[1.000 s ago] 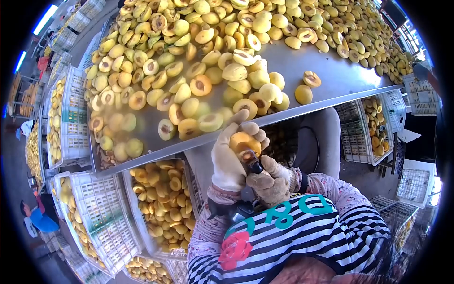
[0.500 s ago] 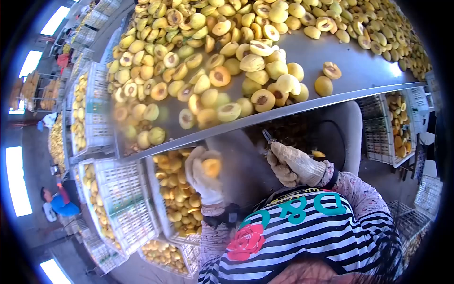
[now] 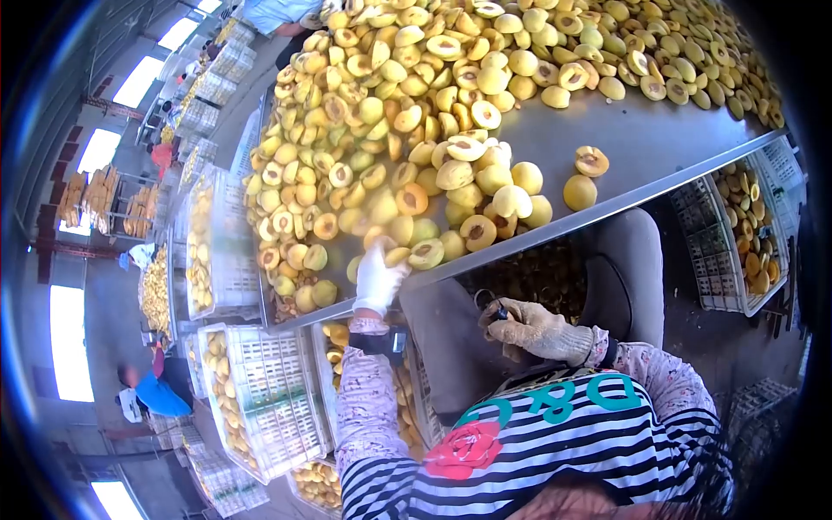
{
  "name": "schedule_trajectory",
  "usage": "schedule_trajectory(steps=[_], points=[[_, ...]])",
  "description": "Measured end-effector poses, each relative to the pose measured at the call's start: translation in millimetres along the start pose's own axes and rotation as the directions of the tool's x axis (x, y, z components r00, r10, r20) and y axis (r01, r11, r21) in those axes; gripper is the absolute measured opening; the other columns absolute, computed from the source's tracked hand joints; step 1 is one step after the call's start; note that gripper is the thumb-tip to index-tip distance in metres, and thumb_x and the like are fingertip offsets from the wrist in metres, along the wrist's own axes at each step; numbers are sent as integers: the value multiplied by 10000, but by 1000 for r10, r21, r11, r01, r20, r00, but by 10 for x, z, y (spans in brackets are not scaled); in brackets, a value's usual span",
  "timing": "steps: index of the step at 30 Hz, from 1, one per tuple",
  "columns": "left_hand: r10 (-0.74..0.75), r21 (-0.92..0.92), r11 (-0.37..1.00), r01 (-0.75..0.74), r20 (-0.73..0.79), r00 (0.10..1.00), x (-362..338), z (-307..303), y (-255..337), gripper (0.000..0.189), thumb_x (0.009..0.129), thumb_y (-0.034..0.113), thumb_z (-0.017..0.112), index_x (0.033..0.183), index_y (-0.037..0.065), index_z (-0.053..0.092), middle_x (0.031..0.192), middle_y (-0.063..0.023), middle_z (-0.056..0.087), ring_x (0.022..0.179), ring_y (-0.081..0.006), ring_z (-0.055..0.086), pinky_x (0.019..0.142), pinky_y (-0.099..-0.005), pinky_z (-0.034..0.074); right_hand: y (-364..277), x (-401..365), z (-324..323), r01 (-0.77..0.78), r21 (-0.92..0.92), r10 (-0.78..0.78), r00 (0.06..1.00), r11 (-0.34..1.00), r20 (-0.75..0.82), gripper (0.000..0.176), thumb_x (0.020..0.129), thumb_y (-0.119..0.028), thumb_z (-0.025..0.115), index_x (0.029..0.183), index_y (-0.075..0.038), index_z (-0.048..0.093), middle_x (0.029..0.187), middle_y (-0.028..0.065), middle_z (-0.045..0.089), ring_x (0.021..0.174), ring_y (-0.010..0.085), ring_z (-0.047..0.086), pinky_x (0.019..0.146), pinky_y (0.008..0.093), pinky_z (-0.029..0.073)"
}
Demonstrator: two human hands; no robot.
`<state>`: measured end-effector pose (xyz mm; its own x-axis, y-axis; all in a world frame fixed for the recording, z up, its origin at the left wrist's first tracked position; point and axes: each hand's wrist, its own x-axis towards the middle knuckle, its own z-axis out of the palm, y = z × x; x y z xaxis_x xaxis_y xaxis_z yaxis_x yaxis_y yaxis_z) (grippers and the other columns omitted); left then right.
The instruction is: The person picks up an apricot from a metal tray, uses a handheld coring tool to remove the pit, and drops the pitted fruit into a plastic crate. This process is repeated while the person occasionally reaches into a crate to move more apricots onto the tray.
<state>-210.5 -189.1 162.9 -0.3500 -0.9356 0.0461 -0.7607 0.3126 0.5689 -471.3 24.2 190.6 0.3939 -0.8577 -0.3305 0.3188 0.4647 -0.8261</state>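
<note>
My left hand (image 3: 379,276), in a white glove, reaches over the front edge of the metal table (image 3: 485,248). Its fingers look spread beside a halved apricot (image 3: 396,256), though blur hides whether they touch it. Several more apricot halves lie around the fingertips, some with a brown hollow in the cut face. In front of my body, below the edge, my right hand (image 3: 542,332) wears a beige knitted glove. It is closed around a small tool (image 3: 497,310) with a dark grip and a thin metal loop at its tip.
A large heap of apricots (image 3: 407,78) covers the table's far side. White crates (image 3: 269,394) holding apricot halves stand at my left, and another crate (image 3: 732,234) is at the right. Below the edge, between my knees, lies a dark pile (image 3: 542,282). A person in blue (image 3: 163,394) is farther left.
My left hand has moved up from over the crate to the table's edge, and the orange apricot piece it held is gone from it. My right hand has turned the tool slightly. The view has shifted.
</note>
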Motion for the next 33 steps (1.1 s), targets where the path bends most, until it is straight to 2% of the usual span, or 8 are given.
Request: schedule_trajectory(steps=[6,8,12,13,16,23,30,33], points=[[-208,-721,691,-56,-272,939,-322,-179,727,106,907,42,693,1002,26,648,920,-36,673,797,-94,617,689,-231,504,-152,-100,-24,12,26,-11,999,1000,-51,224,1002,-271,587,1097,-68,578,816,-20,546,619,69,509,564,229,434],[-348,-884,466,37,-145,926,-533,-47,929,127,951,113,661,1025,11,669,922,-35,677,779,-97,611,686,-218,490,-275,-64,125,96,10,-95,995,995,-22,233,1003,-293,585,1079,-73,585,772,-29,538,647,58,496,576,223,417],[-128,-847,526,75,8,992,-840,248,1283,388,1061,367,437,1036,17,603,1025,-93,645,910,-173,626,804,-294,523,-377,63,226,-93,-189,95,996,978,2,345,1003,-396,570,1056,-57,609,755,-25,550,665,67,502,587,252,426],[-243,-971,203,125,74,967,-855,314,1572,374,1069,342,393,1064,16,576,1044,-114,632,939,-216,628,886,-372,542,-320,77,241,-42,-186,32,998,982,-54,336,1005,-397,562,1018,-63,596,745,-19,551,645,73,509,571,254,428],[-275,-999,-9,45,46,960,-844,464,1646,365,1060,265,407,1217,-18,575,1211,-180,622,1150,-301,609,1000,-427,510,-166,139,160,5,-129,-28,984,992,-178,331,1013,-402,541,931,-82,561,716,-6,549,580,90,516,518,260,427],[-287,-989,72,130,105,952,-933,564,1437,459,1072,347,399,1273,-35,553,1228,-177,613,1105,-271,625,952,-386,538,-227,81,178,-211,-16,207,970,977,-129,361,1002,-447,547,933,-93,535,667,-6,515,509,95,471,449,258,385],[-452,-986,141,83,11,892,-975,409,1532,480,1073,410,361,1094,-19,576,1068,-172,664,933,-253,656,836,-348,563,-74,198,322,-176,-193,160,982,965,-95,382,998,-427,578,1042,-47,592,730,7,557,618,109,526,556,266,440],[-245,-920,393,-1,-106,964,-1034,343,1467,458,1075,391,359,1043,-17,565,974,-175,682,847,-260,667,799,-349,564,125,238,291,-37,-213,28,999,976,-46,407,992,-401,595,1130,-18,605,843,68,634,758,154,598,708,303,498]])
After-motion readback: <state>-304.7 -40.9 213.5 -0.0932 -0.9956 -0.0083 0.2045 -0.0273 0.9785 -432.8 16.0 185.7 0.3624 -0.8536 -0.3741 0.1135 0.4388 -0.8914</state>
